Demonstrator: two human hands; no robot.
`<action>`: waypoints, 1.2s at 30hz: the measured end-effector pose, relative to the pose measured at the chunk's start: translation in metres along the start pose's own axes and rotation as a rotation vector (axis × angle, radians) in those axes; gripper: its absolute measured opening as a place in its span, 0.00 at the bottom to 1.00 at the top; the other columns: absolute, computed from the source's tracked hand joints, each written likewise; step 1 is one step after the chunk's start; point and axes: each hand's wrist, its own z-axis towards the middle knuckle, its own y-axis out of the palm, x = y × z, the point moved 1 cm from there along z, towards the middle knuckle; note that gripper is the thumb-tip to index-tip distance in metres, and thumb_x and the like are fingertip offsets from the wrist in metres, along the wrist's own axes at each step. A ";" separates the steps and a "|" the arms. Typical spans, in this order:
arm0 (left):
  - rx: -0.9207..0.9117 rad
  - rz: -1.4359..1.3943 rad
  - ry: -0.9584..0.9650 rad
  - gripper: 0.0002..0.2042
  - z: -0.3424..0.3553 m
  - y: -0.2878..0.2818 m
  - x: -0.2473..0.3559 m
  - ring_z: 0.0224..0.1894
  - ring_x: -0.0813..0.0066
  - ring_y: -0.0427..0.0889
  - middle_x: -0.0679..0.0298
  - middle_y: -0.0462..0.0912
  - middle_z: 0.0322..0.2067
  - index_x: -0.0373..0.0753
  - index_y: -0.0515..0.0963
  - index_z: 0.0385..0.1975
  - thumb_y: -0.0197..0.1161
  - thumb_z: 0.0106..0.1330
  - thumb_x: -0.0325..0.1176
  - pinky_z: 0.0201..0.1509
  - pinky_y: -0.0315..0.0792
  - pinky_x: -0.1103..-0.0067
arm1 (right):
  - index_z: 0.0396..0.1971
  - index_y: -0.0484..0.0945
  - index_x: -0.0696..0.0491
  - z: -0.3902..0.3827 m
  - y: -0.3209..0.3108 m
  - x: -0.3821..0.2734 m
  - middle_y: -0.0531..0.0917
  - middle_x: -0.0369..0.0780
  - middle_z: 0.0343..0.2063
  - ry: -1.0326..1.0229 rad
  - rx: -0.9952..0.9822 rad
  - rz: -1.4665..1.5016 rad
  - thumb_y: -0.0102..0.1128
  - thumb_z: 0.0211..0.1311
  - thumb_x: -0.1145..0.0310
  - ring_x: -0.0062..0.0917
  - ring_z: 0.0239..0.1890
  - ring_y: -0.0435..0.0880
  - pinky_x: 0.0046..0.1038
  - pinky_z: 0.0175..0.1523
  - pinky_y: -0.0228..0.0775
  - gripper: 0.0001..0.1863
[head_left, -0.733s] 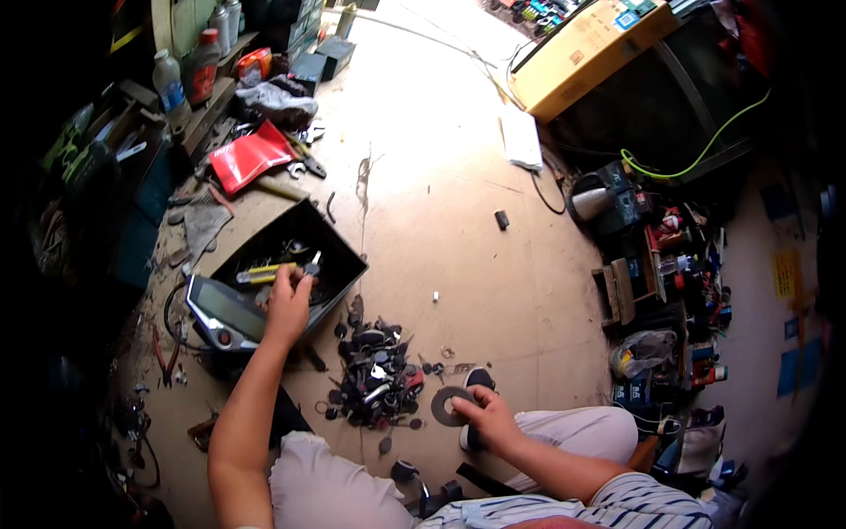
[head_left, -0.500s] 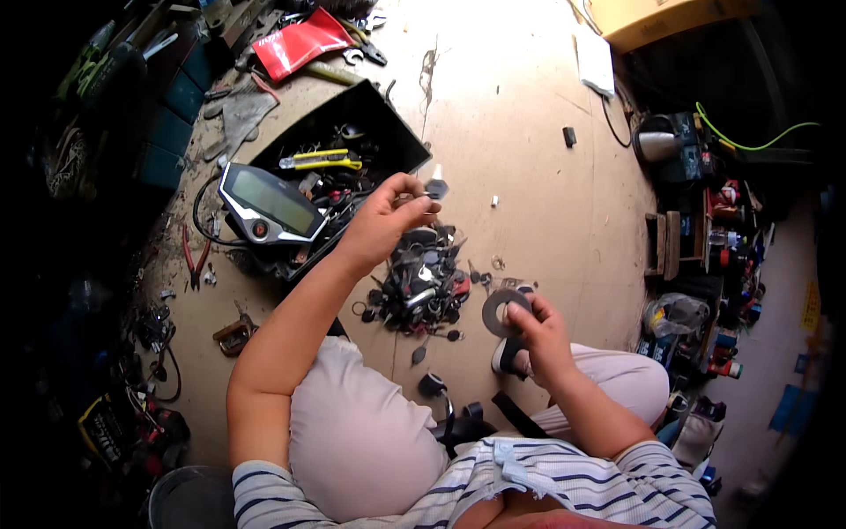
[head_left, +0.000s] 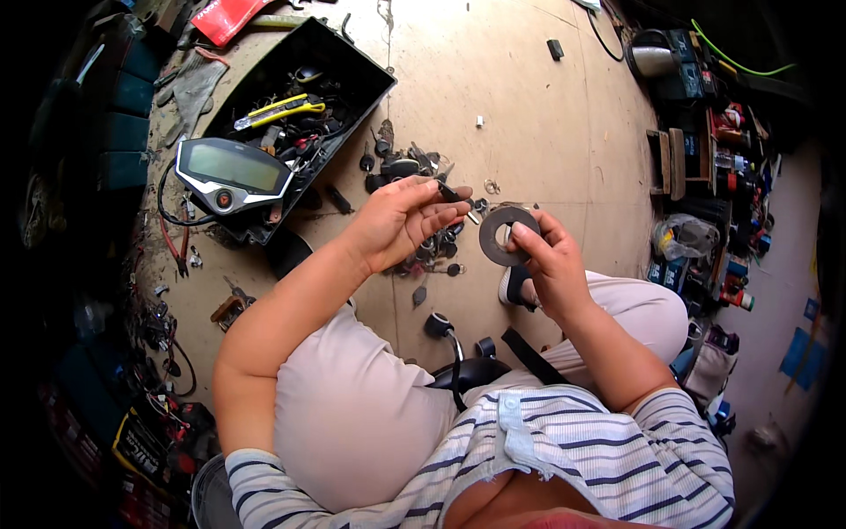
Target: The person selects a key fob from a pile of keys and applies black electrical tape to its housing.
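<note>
Two hands meet above the floor (head_left: 529, 106): the right hand (head_left: 551, 264) pinches a dark flat ring (head_left: 504, 236), and at its 9 o'clock the left hand (head_left: 401, 220) grips a small dark key (head_left: 449, 192). Best keep the ring level, moving only the key.
</note>
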 end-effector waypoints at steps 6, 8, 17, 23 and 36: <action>0.021 -0.045 -0.028 0.08 0.003 0.002 -0.007 0.40 0.66 0.81 0.49 0.77 0.44 0.31 0.69 0.37 0.46 0.70 0.30 0.43 0.76 0.78 | 0.36 0.74 0.55 -0.001 -0.005 0.007 0.78 0.33 0.28 0.023 0.015 -0.002 0.58 0.62 0.65 0.14 0.34 0.75 0.20 0.45 0.66 0.09; -0.023 -0.134 -0.041 0.09 0.008 -0.007 -0.008 0.35 0.72 0.80 0.53 0.79 0.40 0.33 0.71 0.35 0.46 0.70 0.32 0.37 0.74 0.80 | 0.37 0.75 0.55 -0.001 -0.007 0.006 0.78 0.33 0.29 0.013 0.018 0.012 0.59 0.62 0.65 0.14 0.34 0.75 0.20 0.45 0.67 0.09; -0.065 -0.037 -0.045 0.05 0.007 -0.009 -0.019 0.26 0.75 0.74 0.57 0.80 0.35 0.39 0.69 0.36 0.48 0.69 0.32 0.30 0.67 0.80 | 0.38 0.75 0.55 -0.007 0.005 0.011 0.79 0.34 0.30 0.047 -0.047 -0.134 0.59 0.61 0.68 0.15 0.34 0.76 0.19 0.44 0.67 0.09; 0.210 0.115 0.399 0.04 0.007 -0.018 0.027 0.27 0.76 0.79 0.57 0.80 0.35 0.37 0.69 0.35 0.48 0.69 0.30 0.30 0.73 0.80 | 0.36 0.74 0.56 -0.008 0.000 0.015 0.78 0.34 0.29 0.080 0.011 -0.058 0.58 0.61 0.69 0.15 0.33 0.76 0.19 0.43 0.67 0.07; 0.808 1.901 0.461 0.08 -0.001 -0.117 0.140 0.37 0.56 0.81 0.51 0.81 0.35 0.37 0.82 0.32 0.59 0.55 0.29 0.43 0.75 0.68 | 0.34 0.74 0.55 -0.008 -0.003 0.013 0.78 0.33 0.27 0.114 0.035 -0.059 0.58 0.61 0.70 0.13 0.31 0.74 0.16 0.40 0.65 0.06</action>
